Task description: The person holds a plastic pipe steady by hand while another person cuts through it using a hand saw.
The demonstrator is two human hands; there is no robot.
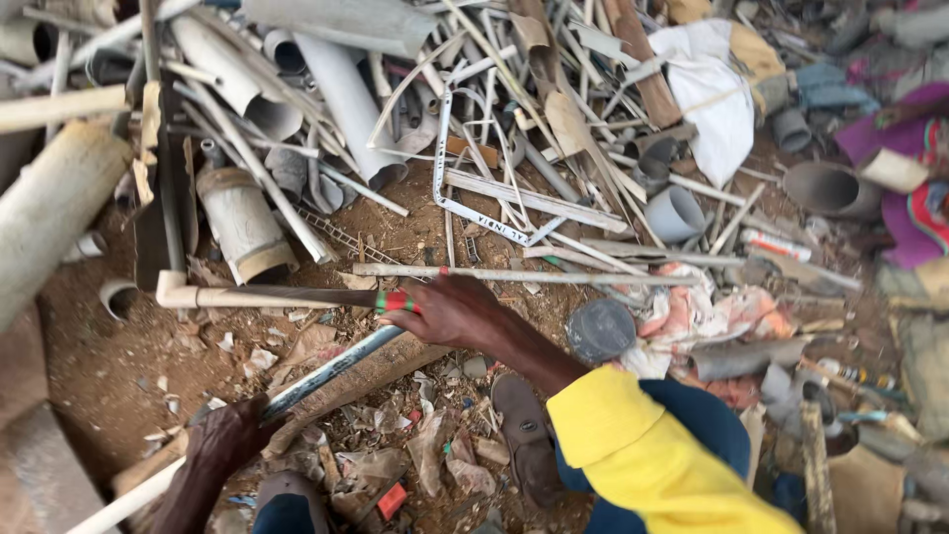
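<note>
My right hand (450,311), in a yellow sleeve, grips the handle of a hammer-like tool (287,296) whose wooden shaft has red and green tape by my fingers and runs left to a pale head. My left hand (229,438) holds a long thin pipe (326,371), dark and shiny in its upper part and white toward the lower left. The pipe lies slanted across a wooden board (381,374) on the dirt ground. The tool sits just above the pipe.
A big heap of scrap plastic pipes (346,89), strips and conduit fills the far side. A thick pale pipe (49,208) lies at left. Cloth and bags (712,89) are at right. A round grey lid (600,329) and sandalled feet (519,420) are near me.
</note>
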